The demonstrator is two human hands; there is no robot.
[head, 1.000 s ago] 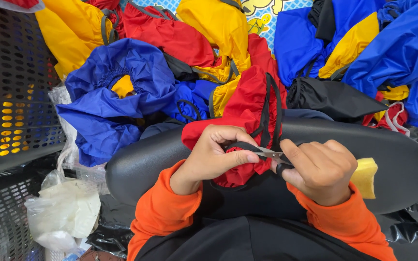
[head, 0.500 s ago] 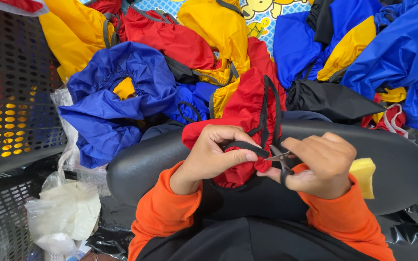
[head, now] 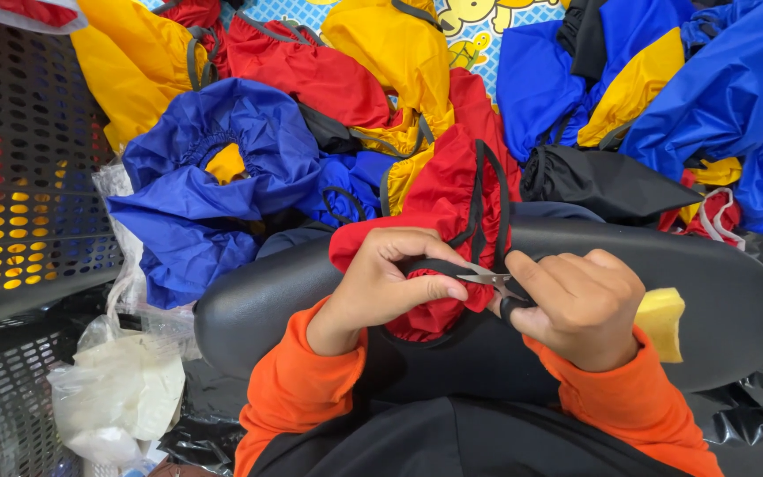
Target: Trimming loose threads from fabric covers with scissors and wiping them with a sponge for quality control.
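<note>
The red fabric cover (head: 439,199) with its black drawstring cord (head: 487,199) is draped over the far edge of the black padded board (head: 717,300) that lies across the person's lap, so the gathered hem sits right under the hands, with the loose bulk trailing away behind the board into the heap. The left hand (head: 390,278) rests on the near side of the board's middle, its fingers (head: 439,287) pressed together around a bunched fold of the red cover, thumb pinching it taut, seemingly to present the edge to the blades. Just right of it, the right hand (head: 580,305) curls its fingers through the black handle of small thread snips (head: 487,281), the metal tips aimed left at the pinched fold and touching or almost touching the fabric. A yellow sponge block (head: 661,320) lies on the board beside the right wrist. Beyond the board spreads a heap of blue, yellow, red and black covers (head: 222,168); to the board's left stand a dark perforated crate (head: 19,168) and a crumpled clear plastic bag (head: 117,389).
</note>
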